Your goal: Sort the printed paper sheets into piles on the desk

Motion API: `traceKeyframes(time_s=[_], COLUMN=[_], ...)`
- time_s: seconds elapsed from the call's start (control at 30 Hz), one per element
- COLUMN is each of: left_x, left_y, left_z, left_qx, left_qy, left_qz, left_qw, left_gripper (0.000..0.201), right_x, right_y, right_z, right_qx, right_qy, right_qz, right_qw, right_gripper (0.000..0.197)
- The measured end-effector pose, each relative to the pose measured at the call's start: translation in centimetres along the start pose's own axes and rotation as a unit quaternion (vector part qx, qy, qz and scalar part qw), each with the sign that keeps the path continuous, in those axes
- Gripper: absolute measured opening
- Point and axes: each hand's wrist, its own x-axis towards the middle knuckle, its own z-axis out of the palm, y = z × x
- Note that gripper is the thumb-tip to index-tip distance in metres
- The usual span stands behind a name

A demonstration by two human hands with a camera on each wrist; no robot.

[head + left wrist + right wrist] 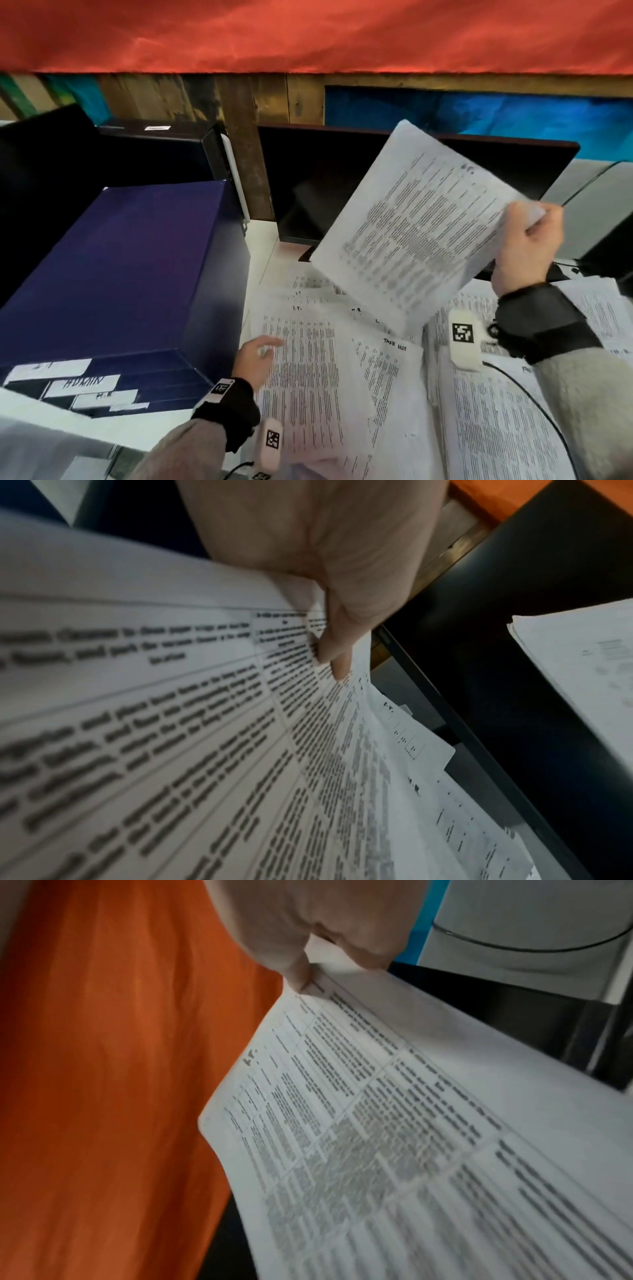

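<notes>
Sheets (pixel 329 377) lie loosely overlapped across the desk near the body, with left hand (pixel 255 358) resting on the left-most one, fingers extended and loosely together, fingertips (pixel 337 666) touching the print. Right hand (pixel 529 246) is raised above the spread, pinching one printed sheet (pixel 421 222) by its corner between thumb and fingers, sheet tilted in the air. Blue box (pixel 116 274) stands left of the papers; dark monitor (pixel 318 185) beyond them.

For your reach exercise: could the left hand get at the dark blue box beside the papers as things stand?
Probably yes. The left hand holds nothing, rests on the papers right next to the blue box, and nothing lies between them.
</notes>
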Motion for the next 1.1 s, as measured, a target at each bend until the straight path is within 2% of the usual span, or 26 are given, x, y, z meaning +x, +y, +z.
traceKeyframes(time_s=[0.1, 0.17, 0.23, 0.27, 0.33, 0.4, 0.47, 0.53, 0.6, 0.63, 0.73, 0.9, 1.0, 1.1], left_x=[0.0, -0.2, -0.3, -0.2, -0.2, -0.1, 0.0, 0.1, 0.1, 0.0, -0.1, 0.2, 0.5, 0.9], left_y=[0.5, 1.3, 2.0, 2.1, 2.2, 1.7, 0.9, 0.5, 0.6, 0.8, 0.9, 0.4, 0.0, -0.9], left_z=[0.1, 0.2, 0.1, 0.1, 0.3, 0.6, 1.0, 1.1, 1.2, 1.2, 1.4, 1.5, 1.6, 2.0], left_qx=[-0.066, -0.104, -0.114, -0.116, -0.127, -0.134, -0.104, -0.073, -0.078, -0.083, -0.089, -0.12, -0.143, -0.139], left_qy=[-0.006, -0.013, -0.031, -0.044, -0.071, -0.082, -0.067, -0.04, -0.02, -0.016, -0.007, 0.024, 0.055, 0.078], left_qz=[-0.013, -0.039, -0.069, -0.078, -0.093, -0.086, -0.059, -0.042, -0.037, -0.038, -0.054, -0.07, -0.068, -0.058], left_qw=[0.998, 0.994, 0.991, 0.989, 0.985, 0.984, 0.991, 0.996, 0.996, 0.996, 0.995, 0.99, 0.986, 0.986], left_gripper=[0.027, 0.031, 0.049, 0.056, 0.055, 0.049, 0.041, 0.022, 0.007, 0.009, 0.017, 0.03, 0.04, 0.04], right_x=[-2.2, -5.0, -8.3, -10.0, -12.5, -14.0, -14.8, -15.5, -16.2, -16.7, -17.8, -17.4, -17.3, -17.4], right_y=[3.9, 7.0, 9.8, 11.0, 12.5, 12.9, 12.4, 11.9, 11.7, 11.9, 12.5, 12.6, 13.1, 13.7], right_z=[0.2, 0.4, 0.4, 0.4, 0.8, 1.5, 2.2, 2.5, 2.3, 2.0, 1.3, 0.9, -0.2, -1.8], right_qx=[-0.058, -0.093, -0.133, -0.148, -0.156, -0.149, -0.151, -0.16, -0.168, -0.175, -0.212, -0.266, -0.315, -0.344], right_qy=[-0.068, -0.15, -0.234, -0.266, -0.303, -0.315, -0.309, -0.29, -0.277, -0.268, -0.241, -0.248, -0.294, -0.342], right_qz=[0.091, 0.141, 0.205, 0.242, 0.301, 0.336, 0.356, 0.372, 0.398, 0.409, 0.401, 0.314, 0.256, 0.24], right_qw=[0.992, 0.974, 0.941, 0.921, 0.891, 0.875, 0.869, 0.867, 0.858, 0.855, 0.858, 0.877, 0.865, 0.841], right_gripper=[0.014, 0.02, 0.017, 0.023, 0.037, 0.045, 0.039, 0.034, 0.04, 0.042, 0.034, 0.018, 0.036, 0.041])
